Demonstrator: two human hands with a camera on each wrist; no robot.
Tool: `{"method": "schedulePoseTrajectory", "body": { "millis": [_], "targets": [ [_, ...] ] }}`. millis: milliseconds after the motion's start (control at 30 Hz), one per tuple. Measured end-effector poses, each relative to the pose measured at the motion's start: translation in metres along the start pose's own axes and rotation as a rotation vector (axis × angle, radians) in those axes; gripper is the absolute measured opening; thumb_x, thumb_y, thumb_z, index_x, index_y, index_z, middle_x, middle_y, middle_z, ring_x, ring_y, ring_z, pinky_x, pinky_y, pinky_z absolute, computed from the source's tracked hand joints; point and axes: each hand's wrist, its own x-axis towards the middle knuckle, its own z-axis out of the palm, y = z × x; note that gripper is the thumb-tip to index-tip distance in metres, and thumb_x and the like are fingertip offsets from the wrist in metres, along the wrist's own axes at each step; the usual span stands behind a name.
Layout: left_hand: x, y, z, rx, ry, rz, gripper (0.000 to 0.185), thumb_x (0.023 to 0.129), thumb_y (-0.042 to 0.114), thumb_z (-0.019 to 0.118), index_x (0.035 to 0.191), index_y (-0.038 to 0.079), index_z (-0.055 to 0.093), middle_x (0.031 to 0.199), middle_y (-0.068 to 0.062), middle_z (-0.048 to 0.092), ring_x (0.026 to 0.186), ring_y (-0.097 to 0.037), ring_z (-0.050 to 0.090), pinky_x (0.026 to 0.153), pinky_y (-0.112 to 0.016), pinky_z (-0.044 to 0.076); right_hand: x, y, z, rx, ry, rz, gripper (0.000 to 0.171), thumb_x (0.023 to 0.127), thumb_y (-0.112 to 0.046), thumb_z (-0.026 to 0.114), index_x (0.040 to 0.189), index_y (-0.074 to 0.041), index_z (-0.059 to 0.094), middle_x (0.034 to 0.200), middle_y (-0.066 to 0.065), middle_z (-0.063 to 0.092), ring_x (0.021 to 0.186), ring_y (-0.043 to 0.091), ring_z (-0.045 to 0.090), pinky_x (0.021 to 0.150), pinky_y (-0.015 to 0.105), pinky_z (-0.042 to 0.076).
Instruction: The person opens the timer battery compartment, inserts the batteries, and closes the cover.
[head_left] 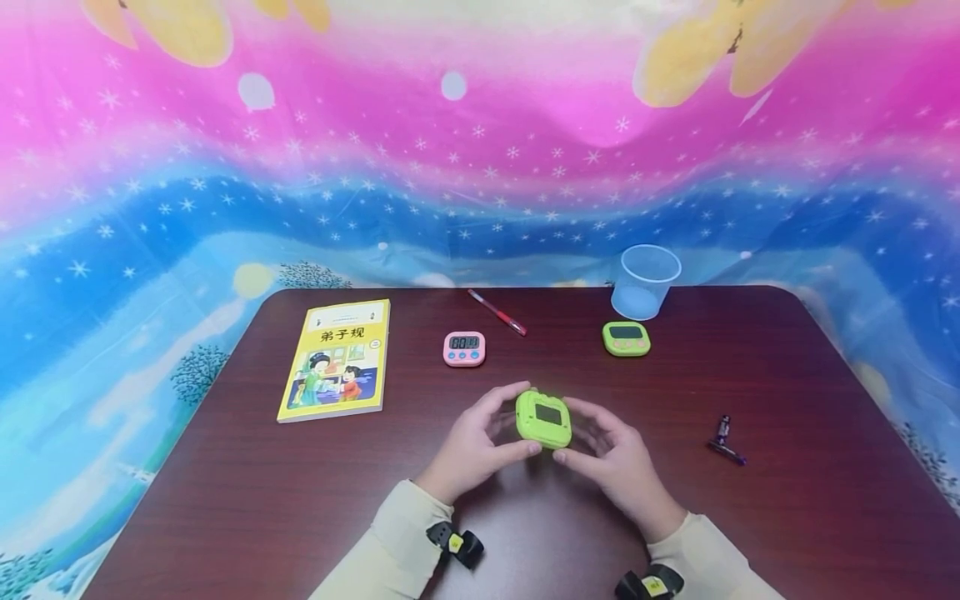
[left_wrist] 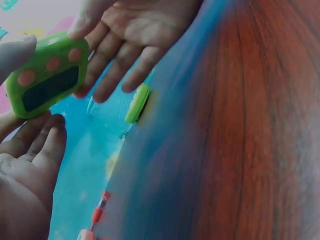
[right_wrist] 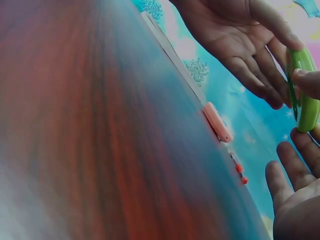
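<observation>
Both hands hold a green digital timer above the table, in the middle of the head view. My left hand grips its left side between thumb and fingers. At the other side, my right hand holds it the same way, thumb near the lower edge. Toward the head camera faces a side with a dark rectangle. In the left wrist view, the timer shows its dark screen and pink buttons. Edge-on, the timer appears at the far right of the right wrist view.
On the dark wooden table lie a yellow book, a pink timer, a red pen and a second green timer. A clear plastic cup stands at the back edge. Small dark pen-like pieces lie right.
</observation>
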Motion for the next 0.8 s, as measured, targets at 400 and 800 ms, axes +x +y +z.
{"method": "schedulePoseTrajectory", "body": {
  "millis": [400, 800],
  "targets": [
    [0.001, -0.013, 0.003, 0.023, 0.061, -0.035, 0.073, 0.08, 0.006, 0.085, 0.144, 0.011, 0.051, 0.138, -0.004, 0.057, 0.119, -0.02, 0.062, 0.101, -0.027, 0.052, -0.001, -0.007, 0.001, 0.156, 0.055, 0.055, 0.057, 0.083, 0.01, 0.074, 0.136, 0.009, 0.052, 0.132, 0.014, 0.062, 0.115, 0.017, 0.065, 0.095, 0.03, 0.056],
    [-0.002, -0.01, 0.027, 0.115, 0.21, 0.113, 0.072, 0.076, 0.006, 0.088, 0.138, 0.005, 0.052, 0.132, 0.0, 0.055, 0.115, -0.022, 0.062, 0.096, -0.029, 0.056, -0.006, -0.012, 0.022, 0.628, 0.178, 0.22, 0.029, 0.096, 0.004, 0.06, 0.124, -0.005, 0.057, 0.115, 0.01, 0.069, 0.102, 0.015, 0.069, 0.089, 0.032, 0.06]
  ]
}}
